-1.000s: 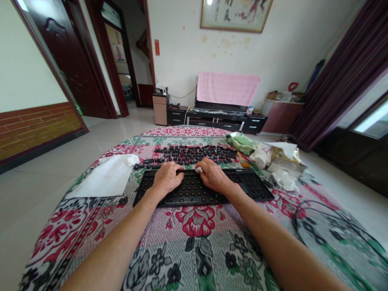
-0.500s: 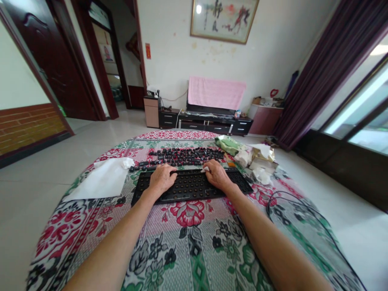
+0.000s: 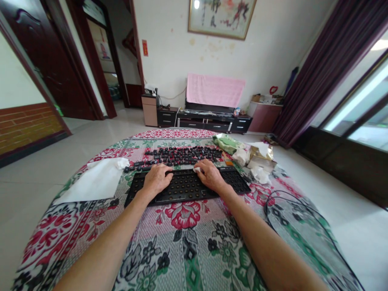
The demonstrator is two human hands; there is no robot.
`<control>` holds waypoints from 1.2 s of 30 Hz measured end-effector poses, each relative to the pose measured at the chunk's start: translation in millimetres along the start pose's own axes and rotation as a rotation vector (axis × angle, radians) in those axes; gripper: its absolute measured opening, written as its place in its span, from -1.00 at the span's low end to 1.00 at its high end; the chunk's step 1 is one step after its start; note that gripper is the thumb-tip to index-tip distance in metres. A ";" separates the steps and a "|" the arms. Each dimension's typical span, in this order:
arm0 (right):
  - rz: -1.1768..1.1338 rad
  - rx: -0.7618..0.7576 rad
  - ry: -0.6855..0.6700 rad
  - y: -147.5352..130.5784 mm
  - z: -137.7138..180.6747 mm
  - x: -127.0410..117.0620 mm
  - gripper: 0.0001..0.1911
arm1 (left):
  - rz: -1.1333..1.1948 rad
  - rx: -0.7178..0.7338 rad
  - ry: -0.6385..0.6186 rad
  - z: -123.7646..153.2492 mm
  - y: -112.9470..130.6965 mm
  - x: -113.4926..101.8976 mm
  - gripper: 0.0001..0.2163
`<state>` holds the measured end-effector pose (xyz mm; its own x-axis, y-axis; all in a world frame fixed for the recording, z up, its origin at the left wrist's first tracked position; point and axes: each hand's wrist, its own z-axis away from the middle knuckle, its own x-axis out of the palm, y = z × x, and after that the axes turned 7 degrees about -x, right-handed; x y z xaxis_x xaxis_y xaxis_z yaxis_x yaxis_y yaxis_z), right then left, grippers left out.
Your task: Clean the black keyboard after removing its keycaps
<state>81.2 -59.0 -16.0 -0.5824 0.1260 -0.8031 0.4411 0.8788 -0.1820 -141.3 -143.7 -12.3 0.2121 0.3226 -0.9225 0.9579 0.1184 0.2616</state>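
Note:
A black keyboard (image 3: 182,188) with its keycaps off lies across the table in front of me. My left hand (image 3: 157,178) is closed over its left part, thumb on top and fingertips hidden past the far edge. A small white tissue (image 3: 197,169) is pinched in my right hand (image 3: 209,174), which presses it against the far edge of the keyboard right of the middle. Just beyond the keyboard, many loose black keycaps (image 3: 188,154) are spread in rough rows.
A white sheet of paper (image 3: 93,182) lies at the left. To the right are a green packet (image 3: 227,143), crumpled tissue (image 3: 260,174), a gold-coloured box (image 3: 262,159) and an orange-handled brush (image 3: 228,161). A black cable (image 3: 303,204) loops over the patterned tablecloth (image 3: 184,238).
My right hand has slid the tissue a little left along the keyboard's far edge. My left hand stays on the keyboard. The view has shifted slightly.

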 end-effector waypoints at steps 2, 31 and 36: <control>0.041 0.050 -0.004 0.5 -0.8 -0.4 -0.83 | -0.002 0.000 0.001 -0.3 -0.7 0.8 -0.72; -0.053 0.093 0.132 11.6 -3.2 0.5 -0.77 | 0.034 -0.003 0.032 -0.7 -2.5 6.1 -0.73; -0.105 0.059 0.139 11.3 -3.0 2.8 -0.71 | 0.039 0.008 0.042 0.2 -1.1 5.0 -0.74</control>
<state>82.5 -47.3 -18.6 -0.7145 0.1012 -0.6923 0.4101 0.8622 -0.2972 -141.3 -142.4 -17.3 0.2413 0.3658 -0.8989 0.9505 0.0976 0.2949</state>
